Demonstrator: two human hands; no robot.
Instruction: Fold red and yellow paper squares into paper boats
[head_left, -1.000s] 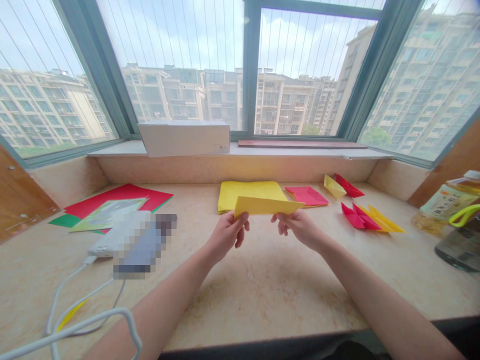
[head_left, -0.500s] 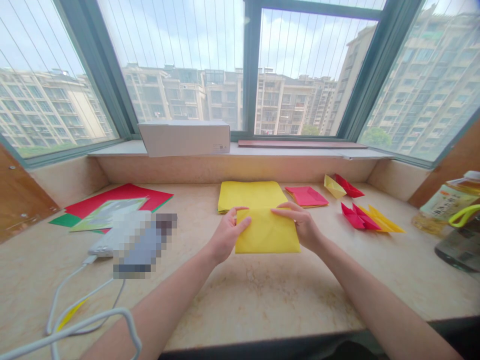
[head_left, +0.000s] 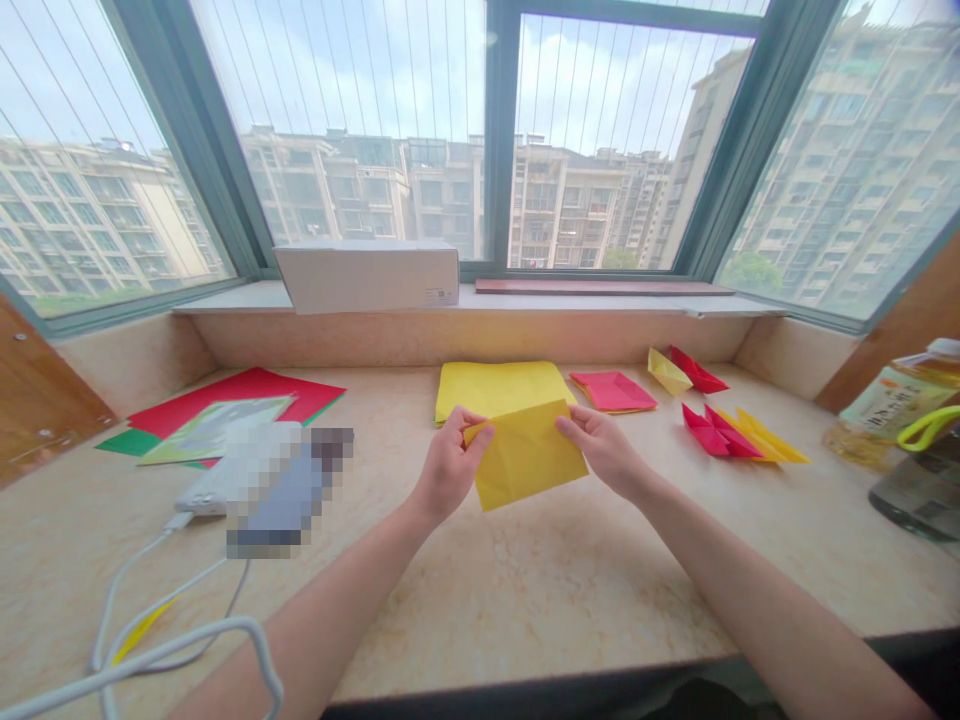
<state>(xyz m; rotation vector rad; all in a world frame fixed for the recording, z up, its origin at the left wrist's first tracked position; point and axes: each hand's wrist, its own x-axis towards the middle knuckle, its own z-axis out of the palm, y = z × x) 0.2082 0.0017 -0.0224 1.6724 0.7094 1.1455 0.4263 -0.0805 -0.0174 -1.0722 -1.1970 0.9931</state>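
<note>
A yellow sheet of paper [head_left: 531,458] with faint creases is held up in front of me, tilted so its right side is higher. My left hand [head_left: 450,460] pinches its upper left corner between thumb and fingers. At the upper right corner, my right hand [head_left: 604,450] grips it the same way. Just behind it lies a stack of yellow paper [head_left: 502,385], partly hidden by the held sheet. Red folded paper squares [head_left: 613,391] rest to the right of that stack.
Folded paper shapes in red [head_left: 720,432], orange-yellow [head_left: 772,440] and pale yellow [head_left: 667,372] sit at right, near a bottle [head_left: 900,400] and a dark container [head_left: 919,495]. On the left are red sheets [head_left: 247,385], a white power bank [head_left: 206,492] and cables [head_left: 112,600]. A white box [head_left: 367,278] stands behind.
The yellow sheet has turned from nearly level to tilted, its right side rising. My right hand has shifted slightly and now pinches the upper right corner; the left pinches the upper left.
</note>
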